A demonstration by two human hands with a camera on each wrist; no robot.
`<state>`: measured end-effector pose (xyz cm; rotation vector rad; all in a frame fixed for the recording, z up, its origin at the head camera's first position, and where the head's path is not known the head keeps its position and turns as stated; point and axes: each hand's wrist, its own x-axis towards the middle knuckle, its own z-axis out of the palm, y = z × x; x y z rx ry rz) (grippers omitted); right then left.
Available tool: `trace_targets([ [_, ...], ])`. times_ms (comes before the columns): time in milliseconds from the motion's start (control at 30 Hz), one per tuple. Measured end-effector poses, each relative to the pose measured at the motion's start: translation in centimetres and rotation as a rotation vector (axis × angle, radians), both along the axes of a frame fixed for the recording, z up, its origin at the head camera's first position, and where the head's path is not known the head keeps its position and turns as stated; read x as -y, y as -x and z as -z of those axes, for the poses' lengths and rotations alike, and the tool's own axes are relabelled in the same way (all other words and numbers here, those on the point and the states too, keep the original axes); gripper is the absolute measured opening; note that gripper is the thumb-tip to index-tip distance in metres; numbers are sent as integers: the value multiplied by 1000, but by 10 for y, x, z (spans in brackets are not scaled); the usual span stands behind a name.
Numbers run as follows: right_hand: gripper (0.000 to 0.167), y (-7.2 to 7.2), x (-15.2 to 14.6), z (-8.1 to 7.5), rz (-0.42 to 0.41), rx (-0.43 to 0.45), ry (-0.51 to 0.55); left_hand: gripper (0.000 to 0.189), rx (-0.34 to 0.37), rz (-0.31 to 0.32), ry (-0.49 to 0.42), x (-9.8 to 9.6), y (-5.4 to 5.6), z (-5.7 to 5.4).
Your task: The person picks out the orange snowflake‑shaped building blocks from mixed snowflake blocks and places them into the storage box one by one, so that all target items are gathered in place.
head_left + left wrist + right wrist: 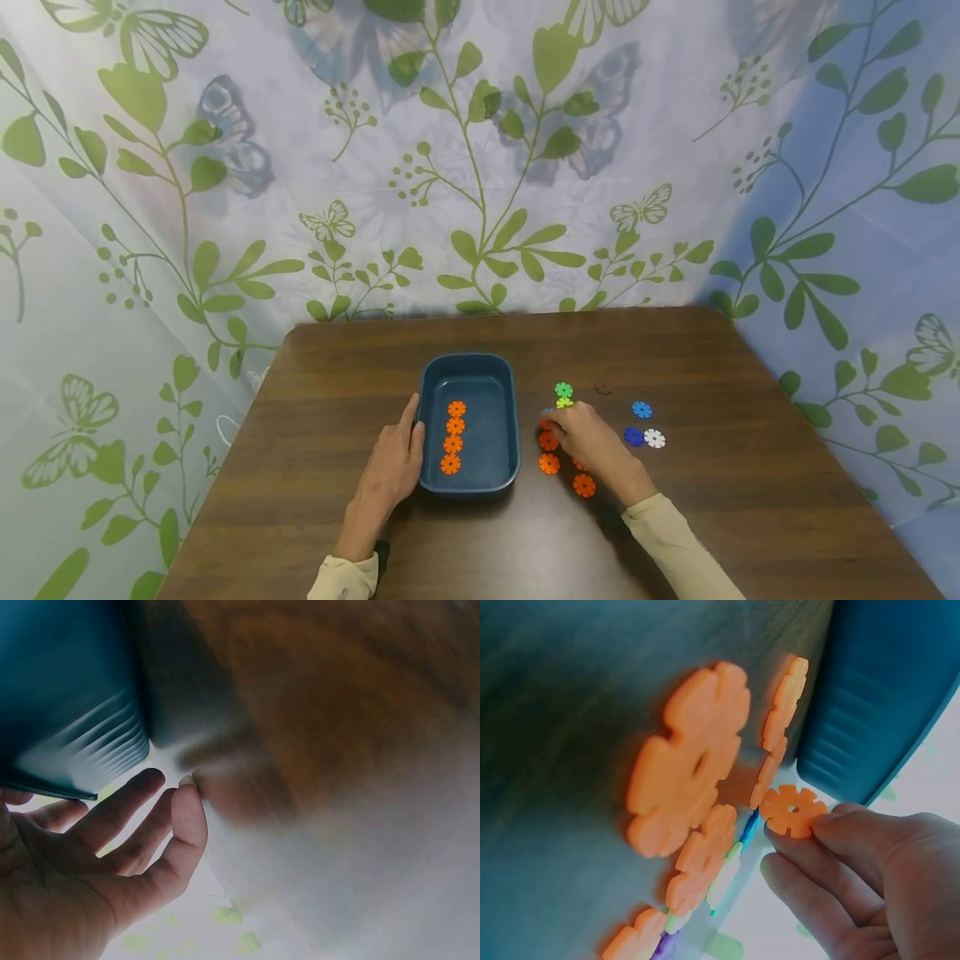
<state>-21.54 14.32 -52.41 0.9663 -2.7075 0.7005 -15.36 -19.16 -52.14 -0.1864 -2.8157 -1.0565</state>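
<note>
A dark blue plastic tray (469, 487) stands on the table, with several orange snowflake discs (453, 444) in a column on its floor. My left hand (391, 462) lies along the tray's left side, touching its rim, with fingers fairly straight. Between thumb and fingers my right hand (596, 442) pinches an orange snowflake disc (781, 819), held just above the loose discs right of the tray. Near that hand lie more orange discs (584, 485), a green disc (563, 389) and a yellow-green one, partly covered by the hand.
Farther right on the wooden table (720, 500) are a light blue disc (641, 409), a dark blue disc (633, 436), a white disc (655, 438) and a brown disc (603, 388). Behind the table hangs a leaf-patterned curtain (375, 233).
</note>
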Motion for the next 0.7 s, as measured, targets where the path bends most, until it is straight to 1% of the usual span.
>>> trace_targets([
  [133,18,2,-1,1,39,-9,50,55,2,-2,-2,0,-1,2],
  [300,18,3,-3,-5,46,-52,88,55,0,2,-5,1,-1,2],
  [500,19,3,-3,-23,52,-74,133,54,-16,5,-1,1,0,2],
  [700,23,2,-1,-45,34,-115,212,54,-20,2,6,1,1,2],
])
